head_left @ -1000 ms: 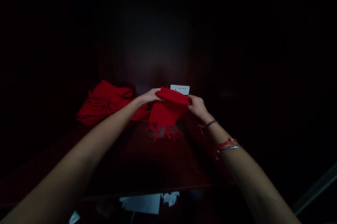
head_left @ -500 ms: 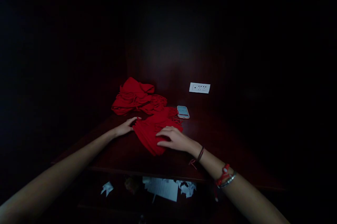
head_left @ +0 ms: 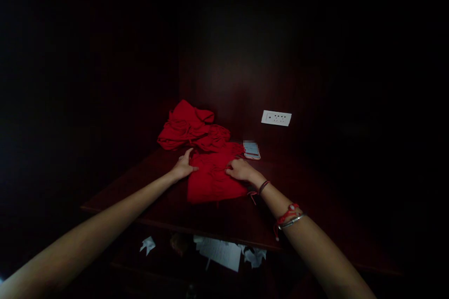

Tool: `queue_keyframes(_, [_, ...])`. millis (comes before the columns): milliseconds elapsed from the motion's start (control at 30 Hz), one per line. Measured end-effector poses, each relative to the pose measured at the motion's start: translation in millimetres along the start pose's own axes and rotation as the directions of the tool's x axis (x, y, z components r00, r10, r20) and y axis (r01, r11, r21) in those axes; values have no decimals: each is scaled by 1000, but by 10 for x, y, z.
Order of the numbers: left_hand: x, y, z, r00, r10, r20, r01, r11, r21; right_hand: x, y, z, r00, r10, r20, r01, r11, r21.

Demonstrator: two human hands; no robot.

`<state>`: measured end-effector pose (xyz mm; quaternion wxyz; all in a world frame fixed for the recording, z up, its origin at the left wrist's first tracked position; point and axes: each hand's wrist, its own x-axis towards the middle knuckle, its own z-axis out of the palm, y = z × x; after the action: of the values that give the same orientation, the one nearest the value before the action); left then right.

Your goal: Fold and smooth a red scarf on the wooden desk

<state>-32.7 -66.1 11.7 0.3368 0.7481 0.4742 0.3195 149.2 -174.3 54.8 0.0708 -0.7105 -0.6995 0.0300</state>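
Note:
A red fringed scarf (head_left: 213, 184) lies gathered on the dark wooden desk, its front edge towards me. At its left edge is my left hand (head_left: 183, 167), thumb and fingers apart, the thumb touching the cloth. My right hand (head_left: 241, 170) rests on the scarf's right side with its fingers curled into the fabric. Behind, a second heap of red cloth (head_left: 185, 126) lies crumpled against the back left. The fringe reaches a phone (head_left: 251, 150) with a lit screen.
A white wall socket (head_left: 276, 118) is set in the dark back panel. Below the desk's front edge, a lower shelf holds a printed paper sheet (head_left: 222, 253) and crumpled white paper (head_left: 255, 257). A small white scrap (head_left: 148, 244) lies left of them.
The scarf's front part has turned from slanting to lying squarer to me. My left hand has come further round its left edge, and my right hand has moved slightly up and right.

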Motion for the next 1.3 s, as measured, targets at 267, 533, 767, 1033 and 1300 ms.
queue_keyframes(267, [183,-91,-118,962,-128,240,183,958,-222,-37,-331,-12,993,120,1,-120,992,48])
queue_keyframes(533, [48,-88,-53,988,-44,145,83,958,-276,151,-636,106,953,277,-126,-284,958,-41])
queue_keyframes(767, [132,-180,-24,989,-47,144,94,935,-342,332,-592,123,932,343,-114,-334,938,90])
queue_keyframes(1033, [85,-93,-30,986,-74,152,121,937,-328,-137,401,91,850,523,66,-245,281,928])
queue_keyframes(1300, [83,-94,-51,985,-70,155,96,982,-165,-139,358,214,898,438,49,-134,165,977])
